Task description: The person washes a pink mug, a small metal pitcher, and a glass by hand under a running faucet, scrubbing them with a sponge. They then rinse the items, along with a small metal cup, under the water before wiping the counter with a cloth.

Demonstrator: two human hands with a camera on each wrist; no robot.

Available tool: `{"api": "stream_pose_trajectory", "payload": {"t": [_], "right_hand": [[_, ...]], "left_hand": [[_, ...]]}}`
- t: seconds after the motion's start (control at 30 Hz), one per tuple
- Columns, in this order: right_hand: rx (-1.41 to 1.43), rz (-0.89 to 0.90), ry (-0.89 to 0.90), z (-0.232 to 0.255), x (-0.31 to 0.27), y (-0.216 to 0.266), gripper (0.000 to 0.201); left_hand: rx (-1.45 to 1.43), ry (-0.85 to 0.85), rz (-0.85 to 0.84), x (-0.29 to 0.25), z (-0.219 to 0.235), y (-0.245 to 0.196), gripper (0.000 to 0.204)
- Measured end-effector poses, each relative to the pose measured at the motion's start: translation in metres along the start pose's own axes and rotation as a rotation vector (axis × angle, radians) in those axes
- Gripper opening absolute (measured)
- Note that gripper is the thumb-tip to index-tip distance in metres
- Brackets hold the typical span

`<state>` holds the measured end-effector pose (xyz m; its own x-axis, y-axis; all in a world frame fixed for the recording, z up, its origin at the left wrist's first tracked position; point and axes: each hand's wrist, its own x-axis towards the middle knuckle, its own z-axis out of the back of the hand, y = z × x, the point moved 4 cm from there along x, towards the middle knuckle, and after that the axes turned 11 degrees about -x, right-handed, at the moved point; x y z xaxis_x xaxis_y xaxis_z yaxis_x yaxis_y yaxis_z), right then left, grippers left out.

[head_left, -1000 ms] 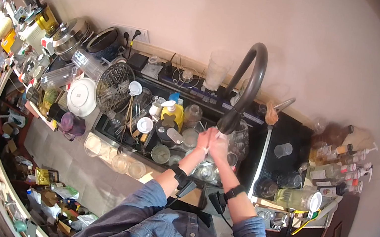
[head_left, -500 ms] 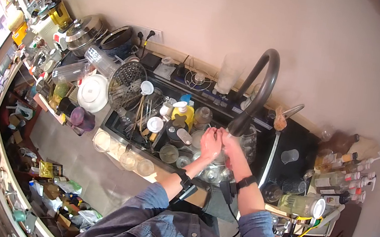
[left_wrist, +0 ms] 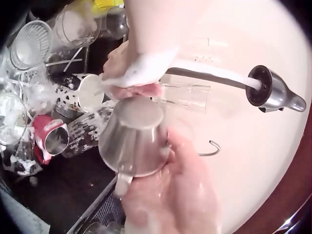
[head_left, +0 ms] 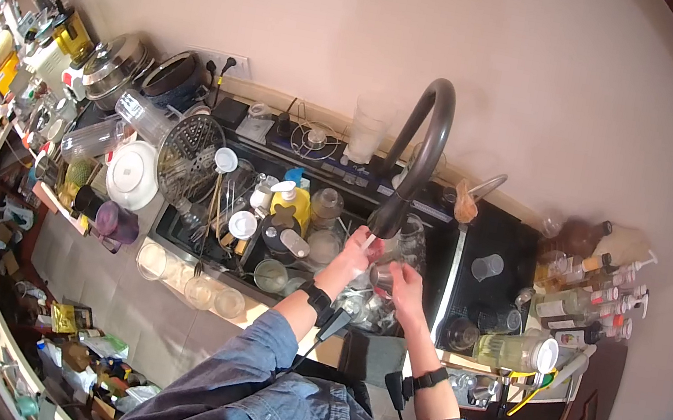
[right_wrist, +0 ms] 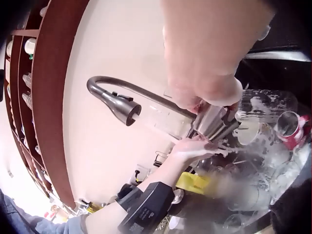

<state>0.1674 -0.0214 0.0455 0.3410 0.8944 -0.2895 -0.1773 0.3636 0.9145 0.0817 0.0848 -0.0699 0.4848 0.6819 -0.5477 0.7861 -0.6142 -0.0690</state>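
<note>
Right hand point(head_left: 406, 287) grips – left hand point(head_left: 355, 254) close by, finger pose unclear.

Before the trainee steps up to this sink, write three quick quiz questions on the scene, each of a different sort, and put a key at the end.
1. Multiple choice. Which hand grips the metal cup?
A) left
B) neither
C) right

2. True or false. The dark faucet is turned off.

3. Fill in the colour. On the yellow pump bottle, the pump head is ____.

Key
1. C: the right hand grips it.
2. False: water streams from it onto the left hand.
3. White.
</note>
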Motion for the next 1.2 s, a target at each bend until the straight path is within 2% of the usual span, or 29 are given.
{"api": "stream_pose_trajectory", "payload": {"t": [0.03, 0.13, 0.17, 0.27, 0.3, 0.37, 0.4, 0.43, 0.47, 0.53, 0.57, 0.63, 0.67, 0.7, 0.77, 0.83, 0.9, 0.93, 0.97, 1.0, 1.07, 1.1, 1.13, 1.2], "right_hand": [[0.063, -0.042, 0.021, 0.006, -0.003, -0.006, 0.026], [0.089, -0.034, -0.018, 0.024, -0.008, -0.03, 0.026], [0.03, -0.037, -0.05, 0.03, -0.013, -0.029, 0.026], [0.06, -0.089, -0.096, 0.038, -0.016, -0.042, 0.026], [0.073, -0.107, -0.09, 0.038, -0.015, -0.041, 0.026], [0.057, -0.084, -0.095, 0.027, -0.002, -0.049, 0.027], [0.051, -0.068, -0.093, 0.018, 0.008, -0.052, 0.027], [0.057, -0.046, -0.119, 0.005, 0.019, -0.054, 0.028], [-0.07, -0.071, -0.117, -0.007, 0.028, -0.056, 0.031], [-0.379, 0.153, -0.194, -0.029, 0.023, 0.0, 0.035], [-0.404, 0.149, -0.153, -0.041, 0.02, 0.016, 0.036], [-0.456, 0.142, -0.078, -0.062, 0.018, 0.038, 0.039], [-0.451, 0.218, -0.069, -0.074, 0.018, 0.043, 0.039], [-0.445, 0.291, -0.064, -0.085, 0.018, 0.046, 0.04], [-0.44, 0.427, -0.031, -0.097, 0.021, 0.046, 0.04], [-0.471, 0.46, -0.074, -0.092, 0.015, 0.054, 0.04], [-0.448, 0.504, -0.142, -0.082, 0.023, 0.041, 0.034], [-0.394, 0.424, -0.171, -0.071, 0.027, 0.034, 0.033], [-0.34, 0.342, -0.197, -0.06, 0.029, 0.028, 0.032], [-0.288, 0.259, -0.221, -0.049, 0.031, 0.021, 0.031], [-0.142, 0.115, -0.155, -0.041, 0.036, -0.008, 0.03], [-0.068, 0.042, -0.126, -0.039, 0.038, -0.019, 0.03], [0.036, -0.076, -0.012, -0.04, 0.039, -0.033, 0.029], [0.252, -0.309, 0.205, -0.043, 0.025, -0.028, 0.032]], "left_hand": [[-0.032, 0.022, -0.065, -0.004, -0.004, 0.003, 0.02], [0.082, -0.109, -0.02, 0.004, -0.016, -0.003, 0.019], [0.122, -0.066, -0.027, 0.008, -0.018, -0.006, 0.016], [0.274, -0.182, -0.23, 0.013, -0.011, -0.008, 0.02], [0.416, -0.153, -0.234, 0.015, -0.003, -0.009, 0.02], [0.567, -0.128, -0.137, 0.016, 0.015, -0.001, 0.02], [0.641, -0.116, -0.092, -0.003, 0.001, -0.002, 0.02], [0.782, -0.23, -0.063, -0.025, -0.01, 0.002, 0.02], [0.831, -0.183, -0.122, -0.028, -0.01, 0.002, 0.021], [0.932, -0.084, -0.247, -0.034, -0.002, 0.002, 0.024], [0.869, -0.126, -0.362, -0.024, 0.02, -0.004, 0.033], [0.636, -0.113, -0.406, -0.042, 0.017, -0.021, 0.035], [0.519, -0.102, -0.423, -0.049, 0.018, -0.028, 0.036], [0.327, -0.079, -0.318, -0.046, 0.034, -0.035, 0.039], [0.131, -0.016, -0.21, -0.038, 0.04, -0.043, 0.042], [0.028, 0.042, -0.148, -0.019, 0.062, -0.048, 0.043], [0.076, -0.043, -0.115, -0.051, 0.026, -0.047, 0.041], [0.098, -0.088, -0.099, -0.063, 0.012, -0.047, 0.041], [0.06, 0.062, -0.003, -0.063, 0.005, -0.044, 0.04], [0.072, 0.013, -0.066, -0.077, -0.009, -0.042, 0.037], [0.097, -0.086, -0.189, -0.101, -0.032, -0.034, 0.033], [0.082, -0.068, -0.175, -0.094, -0.026, -0.031, 0.03], [0.125, -0.034, -0.182, -0.091, -0.022, -0.028, 0.03], [0.218, 0.04, -0.186, -0.081, -0.013, -0.022, 0.03]]}}
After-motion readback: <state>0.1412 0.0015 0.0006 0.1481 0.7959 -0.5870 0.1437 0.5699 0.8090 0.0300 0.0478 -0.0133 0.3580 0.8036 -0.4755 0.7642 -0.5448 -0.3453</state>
